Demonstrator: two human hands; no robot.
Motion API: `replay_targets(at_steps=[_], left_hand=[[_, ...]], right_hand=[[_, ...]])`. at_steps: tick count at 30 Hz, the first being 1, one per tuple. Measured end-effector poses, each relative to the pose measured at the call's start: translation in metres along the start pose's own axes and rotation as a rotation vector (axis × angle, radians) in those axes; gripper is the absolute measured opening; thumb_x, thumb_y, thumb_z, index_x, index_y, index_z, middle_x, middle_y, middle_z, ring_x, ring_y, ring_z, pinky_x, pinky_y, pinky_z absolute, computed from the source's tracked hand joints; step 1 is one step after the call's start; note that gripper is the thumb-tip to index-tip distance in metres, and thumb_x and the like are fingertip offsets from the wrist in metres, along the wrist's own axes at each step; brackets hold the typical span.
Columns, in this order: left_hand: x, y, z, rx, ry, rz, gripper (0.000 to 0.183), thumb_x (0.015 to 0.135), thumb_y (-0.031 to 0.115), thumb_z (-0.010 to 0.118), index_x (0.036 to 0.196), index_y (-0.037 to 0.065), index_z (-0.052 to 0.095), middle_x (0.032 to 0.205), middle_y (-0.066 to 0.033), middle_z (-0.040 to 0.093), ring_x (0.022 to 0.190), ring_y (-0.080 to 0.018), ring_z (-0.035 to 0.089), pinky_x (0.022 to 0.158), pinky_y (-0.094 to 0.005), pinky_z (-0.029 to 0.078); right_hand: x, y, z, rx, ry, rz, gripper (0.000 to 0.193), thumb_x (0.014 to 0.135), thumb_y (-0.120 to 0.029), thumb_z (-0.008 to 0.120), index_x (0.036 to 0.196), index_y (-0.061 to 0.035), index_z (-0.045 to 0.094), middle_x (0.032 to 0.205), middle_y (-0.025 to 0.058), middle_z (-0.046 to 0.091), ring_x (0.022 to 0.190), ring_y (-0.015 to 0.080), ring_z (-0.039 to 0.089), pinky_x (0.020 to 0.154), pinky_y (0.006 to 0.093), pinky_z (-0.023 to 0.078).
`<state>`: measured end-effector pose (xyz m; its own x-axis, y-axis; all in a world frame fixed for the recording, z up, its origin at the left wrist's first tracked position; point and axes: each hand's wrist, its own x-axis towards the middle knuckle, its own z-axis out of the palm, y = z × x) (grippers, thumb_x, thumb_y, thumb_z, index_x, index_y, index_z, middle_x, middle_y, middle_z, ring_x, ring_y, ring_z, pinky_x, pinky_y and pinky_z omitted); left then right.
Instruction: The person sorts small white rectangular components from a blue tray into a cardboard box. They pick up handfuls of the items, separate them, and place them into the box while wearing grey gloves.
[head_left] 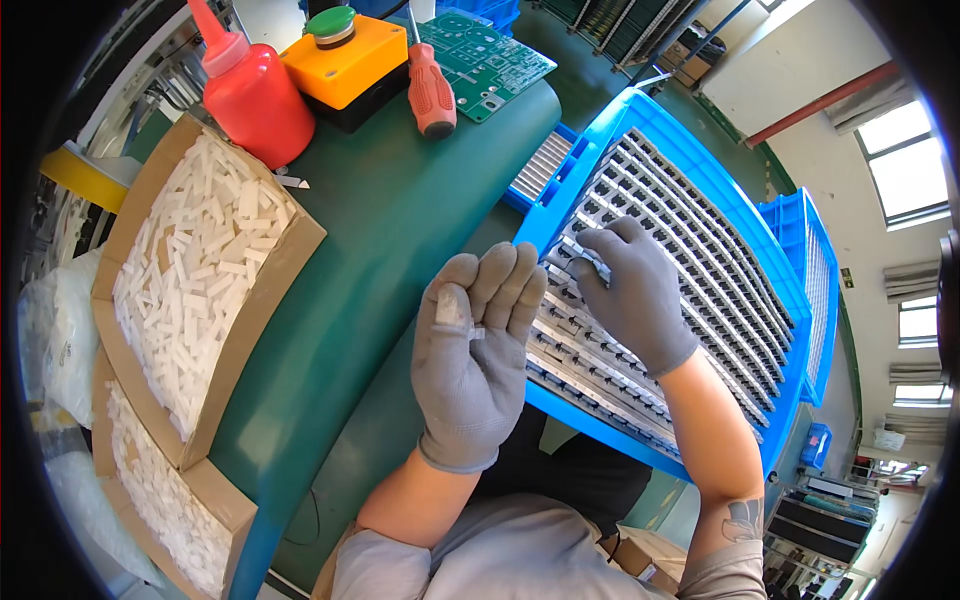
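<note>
Left hand just left of blue crate, palm up, fingers loosely cupped, small pale pieces by thumb. Right hand above crate's rows, fingers bent; can't tell if pinching. Cardboard box of white strips well left of crate.

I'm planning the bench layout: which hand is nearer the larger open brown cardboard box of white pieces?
Left. The grey-gloved left hand is right of the box, with green tabletop between; the grey-gloved right hand is farther, over the blue plastic crate.
</note>
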<state>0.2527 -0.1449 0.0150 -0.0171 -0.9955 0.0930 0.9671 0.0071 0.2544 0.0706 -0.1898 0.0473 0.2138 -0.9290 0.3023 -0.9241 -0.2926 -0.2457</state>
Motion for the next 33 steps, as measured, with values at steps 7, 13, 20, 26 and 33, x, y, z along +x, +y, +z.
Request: replay_targets(at_steps=[7,13,20,26,33], left_hand=[[-0.001,0.0,-0.001,0.0,0.005,-0.004,0.031,0.112,0.024,0.041,0.132,0.006,0.055,0.139,-0.0192,0.061,0.135,-0.0321,0.056,0.118,-0.0485,0.044],[-0.001,0.001,0.0,-0.008,0.007,-0.003,0.031,0.112,0.024,0.04,0.132,0.005,0.054,0.138,-0.0192,0.062,0.135,-0.0324,0.056,0.118,-0.0492,0.043],[-0.001,-0.001,-0.001,-0.026,-0.005,0.007,0.031,0.112,0.023,0.039,0.132,0.005,0.054,0.138,-0.0189,0.062,0.135,-0.0327,0.056,0.118,-0.0491,0.044],[0.0,0.0,-0.003,-0.024,-0.041,-0.008,0.033,0.113,0.024,0.038,0.132,0.004,0.056,0.14,-0.0179,0.062,0.136,-0.0312,0.055,0.119,-0.0491,0.044],[-0.001,-0.001,-0.002,-0.028,-0.012,0.004,0.03,0.112,0.022,0.038,0.131,0.005,0.055,0.138,-0.0195,0.062,0.134,-0.0328,0.057,0.118,-0.0487,0.044]], right_hand=[[0.014,-0.001,0.012,-0.179,-0.178,0.119,0.016,0.086,-0.019,0.071,0.097,-0.0076,0.075,0.095,0.0122,0.067,0.085,0.0324,0.069,0.074,0.0426,0.055],[0.006,-0.006,0.0,-0.047,0.036,0.083,0.016,0.086,-0.018,0.07,0.096,-0.0062,0.073,0.091,0.0113,0.066,0.083,0.0309,0.068,0.073,0.0427,0.056],[-0.019,-0.016,-0.01,-0.046,-0.118,-0.093,0.039,0.087,-0.029,0.071,0.118,-0.0051,0.073,0.132,0.0188,0.064,0.125,0.039,0.055,0.104,0.0545,0.043],[-0.02,-0.017,-0.005,-0.096,-0.14,-0.066,0.047,0.087,-0.037,0.071,0.119,-0.0028,0.072,0.133,0.0184,0.064,0.129,0.0374,0.052,0.107,0.0539,0.038],[-0.02,-0.016,-0.005,-0.072,-0.155,-0.07,0.051,0.087,-0.039,0.071,0.122,-0.0026,0.07,0.133,0.0159,0.064,0.129,0.0365,0.052,0.107,0.0543,0.038]])
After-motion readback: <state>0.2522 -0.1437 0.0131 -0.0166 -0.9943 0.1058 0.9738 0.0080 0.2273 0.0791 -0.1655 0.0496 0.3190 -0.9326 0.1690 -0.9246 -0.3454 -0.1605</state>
